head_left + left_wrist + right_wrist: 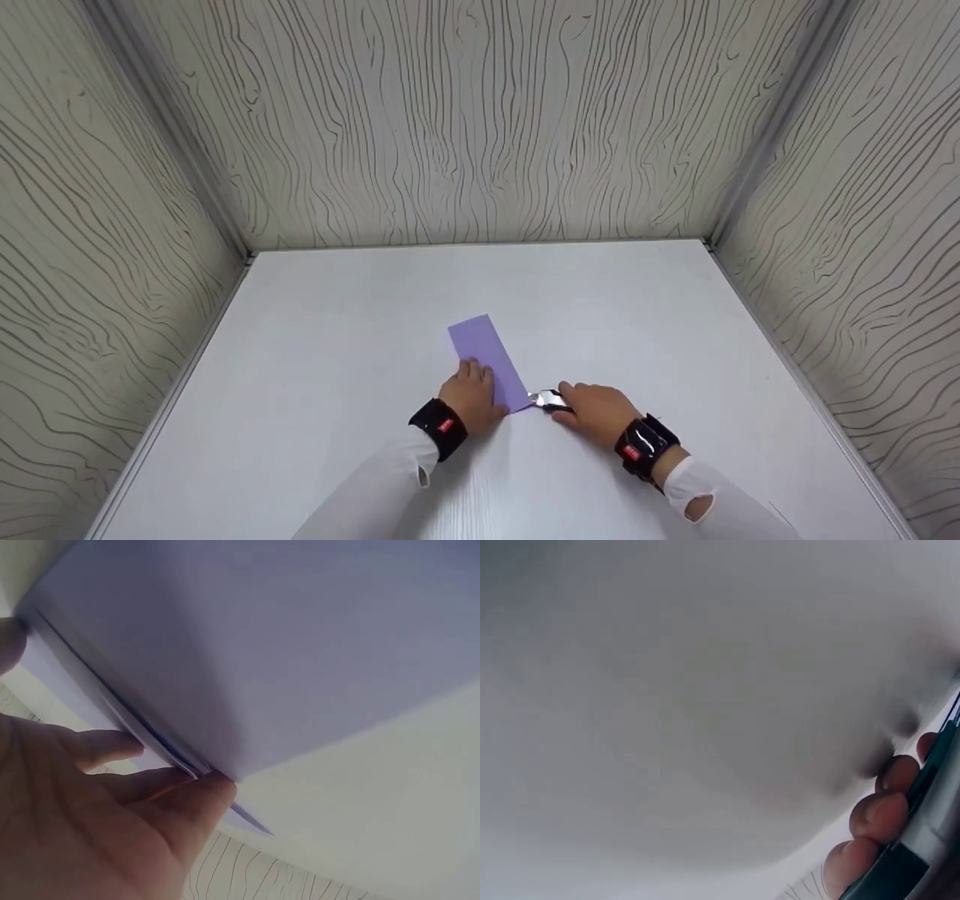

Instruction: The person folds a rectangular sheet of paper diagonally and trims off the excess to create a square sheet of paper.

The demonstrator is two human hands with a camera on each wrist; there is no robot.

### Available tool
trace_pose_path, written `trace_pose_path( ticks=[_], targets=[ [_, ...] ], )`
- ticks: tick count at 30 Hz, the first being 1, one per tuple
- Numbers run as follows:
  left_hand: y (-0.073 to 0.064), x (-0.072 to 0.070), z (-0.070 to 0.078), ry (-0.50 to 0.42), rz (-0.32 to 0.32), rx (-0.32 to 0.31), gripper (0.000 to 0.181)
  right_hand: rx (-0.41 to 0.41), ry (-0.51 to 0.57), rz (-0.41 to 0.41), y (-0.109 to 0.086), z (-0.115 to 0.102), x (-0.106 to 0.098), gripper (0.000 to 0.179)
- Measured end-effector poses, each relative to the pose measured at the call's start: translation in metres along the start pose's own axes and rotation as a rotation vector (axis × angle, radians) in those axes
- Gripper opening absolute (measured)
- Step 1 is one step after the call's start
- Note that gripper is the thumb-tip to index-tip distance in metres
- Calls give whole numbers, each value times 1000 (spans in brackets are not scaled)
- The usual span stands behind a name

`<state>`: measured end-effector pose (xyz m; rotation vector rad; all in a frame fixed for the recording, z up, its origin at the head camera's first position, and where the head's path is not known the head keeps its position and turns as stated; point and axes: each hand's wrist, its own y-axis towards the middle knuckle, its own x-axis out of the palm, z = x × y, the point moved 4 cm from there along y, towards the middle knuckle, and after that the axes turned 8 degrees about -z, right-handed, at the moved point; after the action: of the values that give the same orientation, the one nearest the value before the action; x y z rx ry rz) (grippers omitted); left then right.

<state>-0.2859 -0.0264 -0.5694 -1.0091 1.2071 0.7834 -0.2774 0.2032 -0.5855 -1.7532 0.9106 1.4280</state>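
A narrow purple folded paper (487, 352) lies slanted on the white table. My left hand (471, 394) holds it along its near left part, fingers on its edge and thumb at the near end. In the left wrist view, the paper (315, 637) shows layered edges by the fingertips of the left hand (97, 802). My right hand (600, 411) grips a silver and dark green hand tool (551, 399), whose kind is unclear. The tool's metal tip meets the paper's near right corner. In the right wrist view, curled fingers wrap the tool (930, 825); its tip is cut off.
The white table (337, 322) spreads around both hands. Wood-patterned panels (480, 127) enclose it at the back and both sides, with grey metal posts (780, 120) in the corners. Each wrist wears a black band.
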Motion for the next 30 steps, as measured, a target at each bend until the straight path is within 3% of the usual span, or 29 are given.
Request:
trace_pose_path(
  ticks=[13, 19, 30],
  targets=[
    [4, 0, -3, -1, 9, 54, 79, -38, -9, -2, 5, 5, 4, 37],
    [5, 2, -4, -12, 3, 67, 79, -8, -18, 12, 4, 5, 1, 31],
    [4, 1, -5, 2, 21, 121, 77, 45, 14, -6, 5, 1, 5, 37]
  ],
)
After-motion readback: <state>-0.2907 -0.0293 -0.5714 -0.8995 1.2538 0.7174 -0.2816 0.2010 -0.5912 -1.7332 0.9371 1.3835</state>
